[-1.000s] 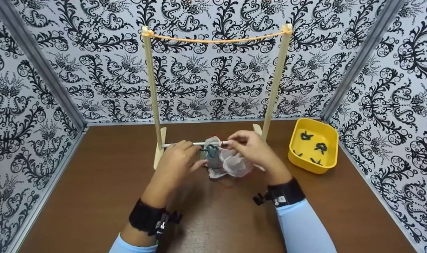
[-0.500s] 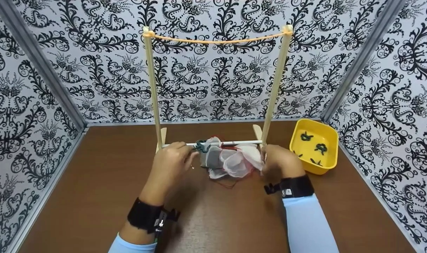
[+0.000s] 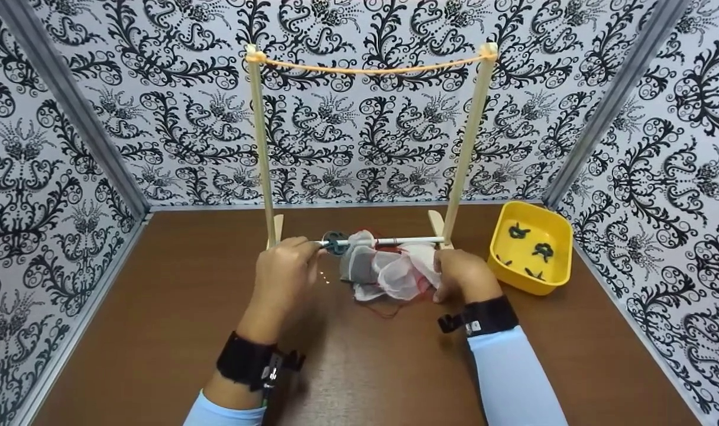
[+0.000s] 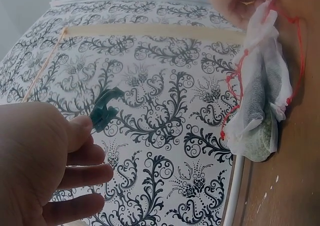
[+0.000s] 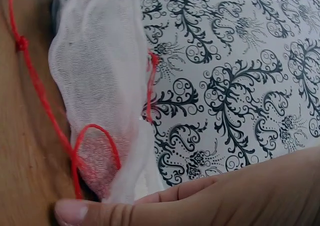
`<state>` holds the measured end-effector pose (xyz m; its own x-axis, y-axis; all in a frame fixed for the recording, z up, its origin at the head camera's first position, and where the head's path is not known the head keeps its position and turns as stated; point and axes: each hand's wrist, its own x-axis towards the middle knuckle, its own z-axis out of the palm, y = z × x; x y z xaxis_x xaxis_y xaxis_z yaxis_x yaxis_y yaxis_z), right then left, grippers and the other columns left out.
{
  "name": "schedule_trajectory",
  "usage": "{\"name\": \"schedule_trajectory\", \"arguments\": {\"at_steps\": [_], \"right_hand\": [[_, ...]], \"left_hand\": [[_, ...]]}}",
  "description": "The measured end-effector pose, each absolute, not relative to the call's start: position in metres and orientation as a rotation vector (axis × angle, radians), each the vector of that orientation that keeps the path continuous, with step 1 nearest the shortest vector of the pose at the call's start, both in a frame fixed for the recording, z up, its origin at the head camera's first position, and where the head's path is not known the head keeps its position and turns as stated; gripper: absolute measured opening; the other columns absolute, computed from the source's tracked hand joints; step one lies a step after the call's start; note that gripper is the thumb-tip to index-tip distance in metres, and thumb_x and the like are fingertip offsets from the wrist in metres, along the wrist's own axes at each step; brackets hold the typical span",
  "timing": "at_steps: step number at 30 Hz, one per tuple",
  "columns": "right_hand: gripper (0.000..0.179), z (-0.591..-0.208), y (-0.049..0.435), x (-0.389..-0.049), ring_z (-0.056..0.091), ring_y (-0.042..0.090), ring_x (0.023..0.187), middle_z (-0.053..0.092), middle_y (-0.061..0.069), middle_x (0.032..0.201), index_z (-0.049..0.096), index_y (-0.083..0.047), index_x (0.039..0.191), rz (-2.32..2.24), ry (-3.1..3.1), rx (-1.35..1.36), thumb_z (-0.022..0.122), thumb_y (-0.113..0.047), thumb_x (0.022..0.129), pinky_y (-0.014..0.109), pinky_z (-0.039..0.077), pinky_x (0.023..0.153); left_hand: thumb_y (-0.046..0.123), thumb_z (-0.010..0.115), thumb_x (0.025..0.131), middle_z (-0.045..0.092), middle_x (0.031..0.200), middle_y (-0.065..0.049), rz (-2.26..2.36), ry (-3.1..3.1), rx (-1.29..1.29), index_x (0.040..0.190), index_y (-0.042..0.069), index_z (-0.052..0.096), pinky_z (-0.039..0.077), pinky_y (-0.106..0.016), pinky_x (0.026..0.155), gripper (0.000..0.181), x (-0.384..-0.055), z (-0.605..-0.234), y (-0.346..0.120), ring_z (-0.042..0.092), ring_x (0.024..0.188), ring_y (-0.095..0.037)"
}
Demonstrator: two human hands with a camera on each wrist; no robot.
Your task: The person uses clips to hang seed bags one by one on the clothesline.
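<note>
The patterned wall stands at twelve o'clock behind the brown counter. On the counter there is a wooden stand, with an orange cord across its top and a white rod low between its posts. The yellow container is at about two o'clock from the right hand.

The pile of mesh bags lies between the two hands; its long axis goes roughly from nine to three o'clock, along the rod. The bags are at nine o'clock from the right hand, which is the nearer one: its grip is closed on their edge. From the left hand they are at about three o'clock. The left hand's grip pinches a green clip; in the left wrist view this clip is apart from the bags. The rod passes behind most of the bags, and the right post stands just beyond the right hand, so both could obstruct. In the container lie other clips. A red string trails from the bags.
</note>
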<state>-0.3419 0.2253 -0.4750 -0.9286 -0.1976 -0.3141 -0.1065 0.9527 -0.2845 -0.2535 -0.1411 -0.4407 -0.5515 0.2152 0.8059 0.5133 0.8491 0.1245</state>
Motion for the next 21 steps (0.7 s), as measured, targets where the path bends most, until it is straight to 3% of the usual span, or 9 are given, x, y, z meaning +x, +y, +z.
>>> {"name": "schedule_trajectory", "arguments": {"at_steps": [3, 8, 10, 13, 16, 21], "right_hand": [[0.047, -0.478, 0.223, -0.344, 0.067, 0.032, 0.092, 0.074, 0.012, 0.102, 0.074, -0.008, 0.116, -0.383, 2.785, -0.247, 0.103, -0.020, 0.081, 0.049, 0.061, 0.085], [0.014, -0.475, 0.223, -0.349, 0.068, 0.034, 0.082, 0.075, 0.016, 0.094, 0.076, -0.005, 0.102, -0.324, 2.927, -0.328, 0.079, -0.018, 0.099, 0.055, 0.062, 0.078], [0.020, -0.470, 0.224, -0.352, 0.070, 0.036, 0.083, 0.077, 0.019, 0.095, 0.077, -0.003, 0.103, -0.330, 2.978, -0.296, 0.070, -0.022, 0.106, 0.059, 0.063, 0.080], [0.023, -0.459, 0.228, -0.352, 0.075, 0.044, 0.095, 0.079, 0.025, 0.109, 0.077, -0.003, 0.119, -0.425, 3.043, -0.208, 0.063, -0.020, 0.111, 0.064, 0.064, 0.089], [0.026, -0.449, 0.229, -0.352, 0.076, 0.053, 0.108, 0.079, 0.029, 0.123, 0.074, -0.005, 0.132, -0.576, 3.149, -0.163, 0.063, -0.015, 0.110, 0.070, 0.062, 0.096], [0.025, -0.434, 0.227, -0.356, 0.077, 0.059, 0.107, 0.081, 0.029, 0.123, 0.073, -0.005, 0.131, -0.782, 3.343, -0.198, 0.066, -0.013, 0.108, 0.073, 0.062, 0.093]], "left_hand": [[0.012, 0.092, 0.092, 0.079, 0.079, -0.006, -0.452, -2.154, -0.527, 0.090, 0.006, 0.086, 0.065, -0.044, 0.057, 0.009, -0.254, -0.441, -0.141, 0.076, 0.069, -0.028], [0.009, 0.091, 0.091, 0.077, 0.078, -0.006, -0.460, -2.157, -0.516, 0.089, 0.005, 0.085, 0.064, -0.047, 0.057, 0.008, -0.256, -0.443, -0.141, 0.076, 0.069, -0.030], [0.008, 0.091, 0.090, 0.077, 0.078, -0.005, -0.460, -2.159, -0.506, 0.089, 0.006, 0.085, 0.064, -0.048, 0.056, 0.007, -0.256, -0.444, -0.141, 0.076, 0.069, -0.031], [0.008, 0.091, 0.090, 0.078, 0.079, -0.005, -0.467, -2.161, -0.496, 0.089, 0.006, 0.084, 0.064, -0.049, 0.056, 0.007, -0.257, -0.444, -0.142, 0.077, 0.070, -0.032], [0.008, 0.091, 0.091, 0.079, 0.081, -0.005, -0.487, -2.165, -0.495, 0.090, 0.006, 0.085, 0.065, -0.049, 0.057, 0.007, -0.256, -0.444, -0.143, 0.078, 0.071, -0.031], [0.007, 0.091, 0.091, 0.079, 0.084, -0.004, -0.515, -2.172, -0.479, 0.091, 0.006, 0.084, 0.066, -0.046, 0.059, 0.007, -0.256, -0.441, -0.143, 0.079, 0.072, -0.028]]}}
